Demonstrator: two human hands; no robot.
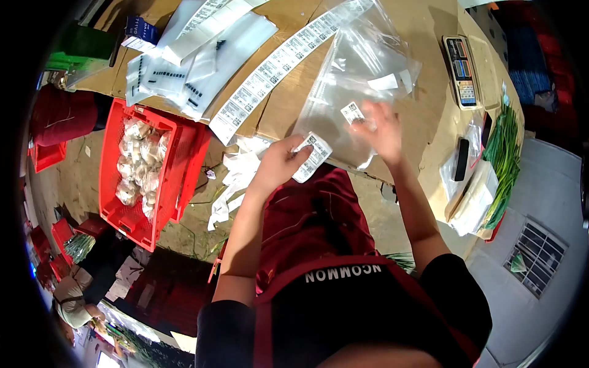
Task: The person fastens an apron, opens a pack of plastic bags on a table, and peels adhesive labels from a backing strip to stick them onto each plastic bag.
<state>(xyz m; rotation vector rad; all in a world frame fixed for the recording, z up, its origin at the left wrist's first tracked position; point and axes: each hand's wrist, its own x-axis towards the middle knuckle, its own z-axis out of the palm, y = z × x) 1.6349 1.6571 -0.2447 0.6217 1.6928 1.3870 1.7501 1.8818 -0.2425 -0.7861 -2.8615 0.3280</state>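
Observation:
My left hand (277,163) pinches a short strip of printed labels (314,158) at the table's near edge. To its right, my right hand (384,134) is slightly smeared by motion, with a single label (352,113) at its fingertips. That label is over a stack of clear plastic bags (334,92); whether it touches the film I cannot tell. White label pieces (383,82) show on the upper part of the bags. A long strip of printed labels (264,76) lies beside the bags on the left.
A red crate (109,184) with bagged produce stands left of the table. More plastic bags (239,37) and a blue box (140,34) lie at the back left. On the right are a scale (461,73) and green leafy stalks (506,153). Backing paper (242,175) hangs near my left arm.

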